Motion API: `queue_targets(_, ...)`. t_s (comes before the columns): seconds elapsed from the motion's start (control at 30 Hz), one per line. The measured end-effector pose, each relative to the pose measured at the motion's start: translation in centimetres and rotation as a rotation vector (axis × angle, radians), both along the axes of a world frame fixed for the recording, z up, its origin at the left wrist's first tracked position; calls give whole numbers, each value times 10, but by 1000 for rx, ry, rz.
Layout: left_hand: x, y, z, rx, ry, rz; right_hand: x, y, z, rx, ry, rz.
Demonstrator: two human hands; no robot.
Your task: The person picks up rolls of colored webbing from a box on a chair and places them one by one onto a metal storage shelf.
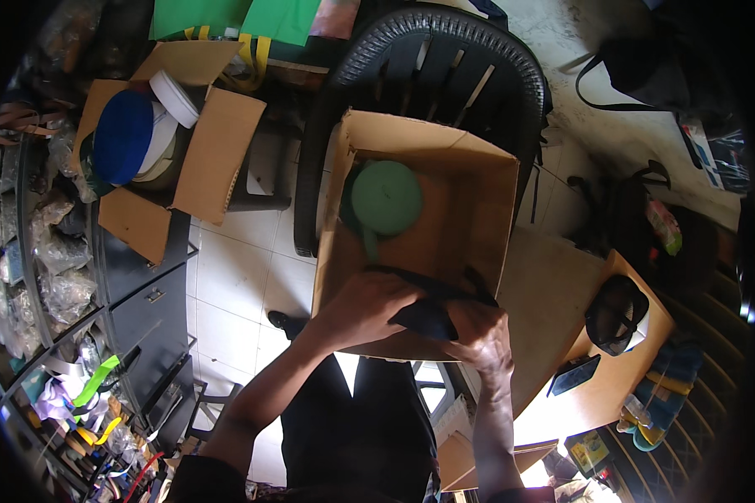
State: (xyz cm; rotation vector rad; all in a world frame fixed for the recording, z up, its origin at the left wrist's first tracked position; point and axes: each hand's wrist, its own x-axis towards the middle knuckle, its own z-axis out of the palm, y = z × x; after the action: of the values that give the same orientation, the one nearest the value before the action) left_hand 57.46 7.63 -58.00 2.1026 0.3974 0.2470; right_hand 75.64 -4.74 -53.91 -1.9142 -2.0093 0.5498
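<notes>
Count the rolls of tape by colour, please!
Green roll, in the box under the left hand and right hand: 1
Blue roll: 1
White rolls: 2
Total: 4

head cam | looks steeply down | close above cardboard box [470,210] | fisheye-bent rim

Bare forearms, dark short sleeves at bottom edge, prob. black trousers, dark shoe.
</notes>
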Motion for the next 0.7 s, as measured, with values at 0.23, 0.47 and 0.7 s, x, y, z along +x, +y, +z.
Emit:
queue_targets(0.23,11,-8,-12,-74,76,-5,1,-9,-15,-62,58,-121)
queue_targets(0.47,-5,-5,-11,-53,-104,144,18,-38,-69,54,618,-438)
queue_targets(0.7,-29,-1,-5,-611,-420,507,-17,-76,-85,118,1309,-697)
